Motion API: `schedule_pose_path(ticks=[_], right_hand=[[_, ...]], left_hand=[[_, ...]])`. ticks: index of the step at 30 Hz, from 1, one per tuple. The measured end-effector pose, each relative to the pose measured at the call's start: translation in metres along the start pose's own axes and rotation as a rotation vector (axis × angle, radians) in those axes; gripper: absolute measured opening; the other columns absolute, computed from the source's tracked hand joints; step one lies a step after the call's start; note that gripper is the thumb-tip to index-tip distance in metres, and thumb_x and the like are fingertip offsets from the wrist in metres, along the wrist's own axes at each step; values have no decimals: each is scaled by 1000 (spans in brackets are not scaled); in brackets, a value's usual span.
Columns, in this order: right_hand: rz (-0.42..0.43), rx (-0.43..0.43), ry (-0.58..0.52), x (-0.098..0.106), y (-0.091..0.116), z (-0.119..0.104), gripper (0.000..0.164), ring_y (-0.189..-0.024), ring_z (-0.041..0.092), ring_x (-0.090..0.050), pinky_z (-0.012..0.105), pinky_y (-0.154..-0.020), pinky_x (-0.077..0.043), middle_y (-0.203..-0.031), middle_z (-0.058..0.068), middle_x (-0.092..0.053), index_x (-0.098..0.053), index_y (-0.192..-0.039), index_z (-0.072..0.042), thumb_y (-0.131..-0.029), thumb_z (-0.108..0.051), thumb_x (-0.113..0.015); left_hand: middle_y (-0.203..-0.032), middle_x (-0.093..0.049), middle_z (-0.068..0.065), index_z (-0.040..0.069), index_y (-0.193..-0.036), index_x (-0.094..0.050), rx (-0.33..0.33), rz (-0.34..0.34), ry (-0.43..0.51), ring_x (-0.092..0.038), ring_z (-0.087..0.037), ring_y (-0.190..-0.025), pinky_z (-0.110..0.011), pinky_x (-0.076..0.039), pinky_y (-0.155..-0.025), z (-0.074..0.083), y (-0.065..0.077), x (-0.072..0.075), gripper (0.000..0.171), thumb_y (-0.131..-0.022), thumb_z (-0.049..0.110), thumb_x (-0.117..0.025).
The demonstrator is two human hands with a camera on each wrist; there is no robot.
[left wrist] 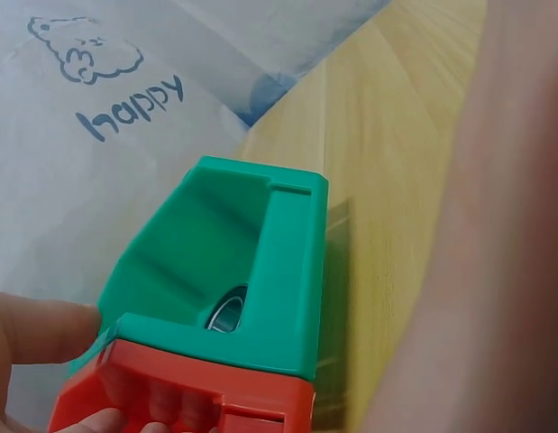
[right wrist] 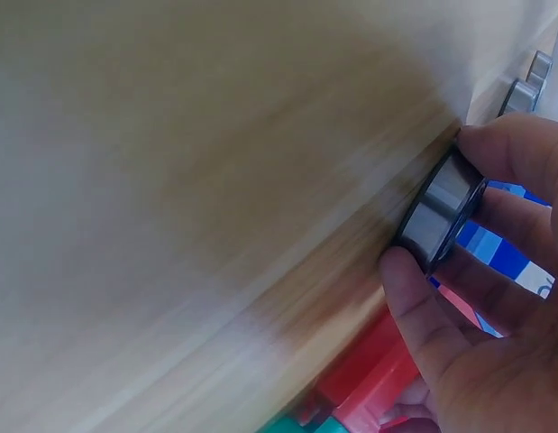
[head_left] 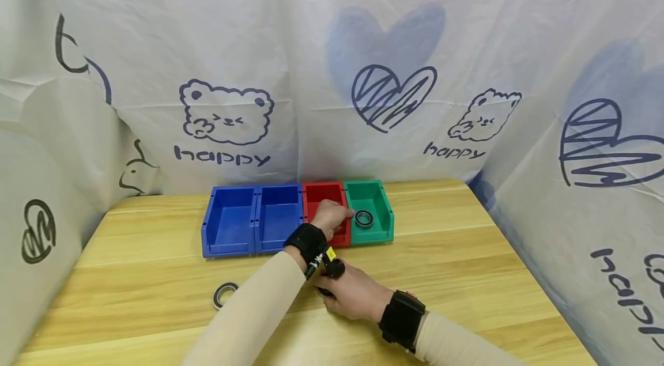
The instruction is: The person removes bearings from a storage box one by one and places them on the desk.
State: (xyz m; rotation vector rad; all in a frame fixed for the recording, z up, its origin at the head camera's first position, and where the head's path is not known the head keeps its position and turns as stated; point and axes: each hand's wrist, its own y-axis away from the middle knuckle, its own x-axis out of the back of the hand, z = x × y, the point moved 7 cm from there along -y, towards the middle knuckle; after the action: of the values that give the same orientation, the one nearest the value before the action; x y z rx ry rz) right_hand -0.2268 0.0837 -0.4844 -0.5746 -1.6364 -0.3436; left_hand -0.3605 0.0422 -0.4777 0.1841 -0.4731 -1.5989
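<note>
My left hand (head_left: 332,216) reaches over the red bin (head_left: 339,237). In the left wrist view its thumb points at the near wall of the green bin (left wrist: 295,271), while the fingers dip into the red bin, partly out of frame; no object shows in this hand. A ball bearing (head_left: 363,218) lies inside the green bin. Below, my right hand (head_left: 358,294) grips another bearing (right wrist: 441,209) between thumb and fingers, its rim close to the tabletop. The left wrist partly covers this grip in the head view.
Two blue bins (head_left: 228,230) adjoin the red one on its left. A loose bearing (head_left: 225,295) lies on the wooden table (head_left: 129,274), partly behind the left sleeve. Two bearings (right wrist: 520,96) show beyond the right hand. A printed cloth (head_left: 311,66) hangs behind the bins.
</note>
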Motion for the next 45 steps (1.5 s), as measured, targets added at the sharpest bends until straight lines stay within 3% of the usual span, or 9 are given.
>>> schedule_pose_path(ticks=[5, 13, 20, 31, 38, 45], right_hand=[[6, 4, -5, 0, 0, -1, 29, -107, 17, -55, 34, -94, -46, -112, 0, -59, -66, -118, -17, -89, -19, -66], [17, -3, -39, 1, 0, -2, 28, -108, 15, -55, 32, -94, -47, -116, 2, -58, -66, -119, -14, -92, -18, -63], [22, -1, -31, 3, 0, -3, 27, -109, 15, -55, 33, -94, -47, -116, 2, -58, -67, -118, -14, -92, -18, -63], [16, -5, -44, 2, 0, -2, 29, -112, 17, -55, 34, -96, -46, -119, 2, -58, -66, -120, -15, -92, -18, -62], [9, -14, -47, 1, 1, -1, 29, -111, 16, -54, 33, -96, -46, -119, 1, -58, -65, -120, -16, -92, -19, -62], [6, -35, -66, -1, 5, 1, 32, -114, 17, -54, 35, -95, -47, -121, 1, -56, -61, -124, -15, -92, -21, -63]], left_hand=[[-83, -53, -9, 4, -81, -61, 9, 9, 18, -51, -26, -78, -36, -45, -69, -3, -5, 0, 14, -86, 12, -71], [-64, -38, -4, 9, -66, -47, -5, -8, 50, -40, -25, -63, -33, -31, -55, -2, -6, -1, 30, -86, 7, -69], [-63, -38, -4, 11, -65, -42, 0, -9, 52, -40, -25, -64, -32, -29, -54, -2, -5, 0, 34, -88, 10, -68], [-71, -44, -7, 7, -74, -50, 10, -10, 55, -45, -26, -70, -35, -35, -63, -2, -3, 1, 23, -88, 10, -68], [-80, -46, -9, 1, -90, -57, 41, 11, 33, -46, -26, -74, -34, -37, -62, -4, -9, 0, 15, -86, 9, -70], [-74, -44, -8, 4, -81, -54, 30, 3, 28, -45, -25, -68, -32, -33, -57, -3, -5, -3, 18, -86, 9, -70]])
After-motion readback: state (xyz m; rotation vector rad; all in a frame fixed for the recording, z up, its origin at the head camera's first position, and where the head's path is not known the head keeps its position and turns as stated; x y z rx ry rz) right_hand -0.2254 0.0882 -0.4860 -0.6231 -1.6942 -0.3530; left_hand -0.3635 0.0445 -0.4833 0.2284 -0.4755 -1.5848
